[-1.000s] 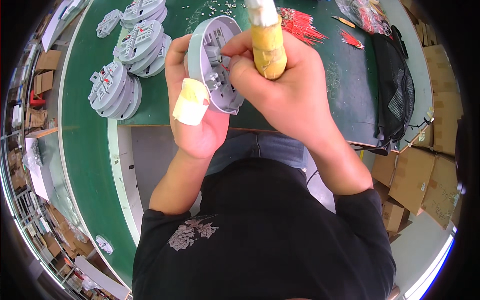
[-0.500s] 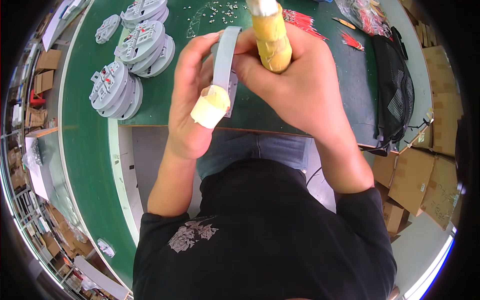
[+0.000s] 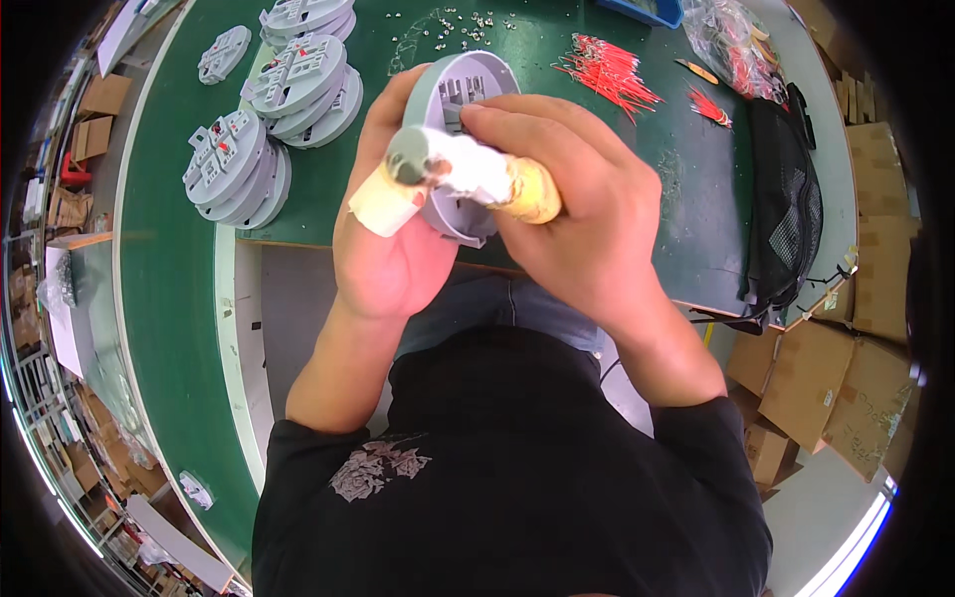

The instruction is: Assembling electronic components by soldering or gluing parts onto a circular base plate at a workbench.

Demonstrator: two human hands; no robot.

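My left hand point(image 3: 383, 254) is closed round the rim of a round grey plastic housing point(image 3: 418, 98), tilted so that its hollow side with slotted inner parts shows. Cream tape point(image 3: 383, 202) is wrapped round the left thumb. In my right hand point(image 3: 592, 199) is a thick tool handle point(image 3: 477, 171), white and wrapped in yellow tape, with a blurred grey end pointing left, close to the camera. It covers part of the housing. The right fingertips reach into the housing. The tool's working end is hidden, so its kind cannot be told.
Stacks of similar grey round parts point(image 3: 234, 174) stand on the green table point(image 3: 686, 239) at left. Small metal pieces point(image 3: 458, 28) lie scattered at the back. Red wires point(image 3: 609, 78), a yellow-handled blade point(image 3: 696, 71), a blue tray point(image 3: 647, 10) and a black mesh bag point(image 3: 781, 199) are to the right.
The housing has turned from edge-on to show its hollow side. The tool handle has swung from pointing away to pointing left, and my right hand has moved nearer to me.
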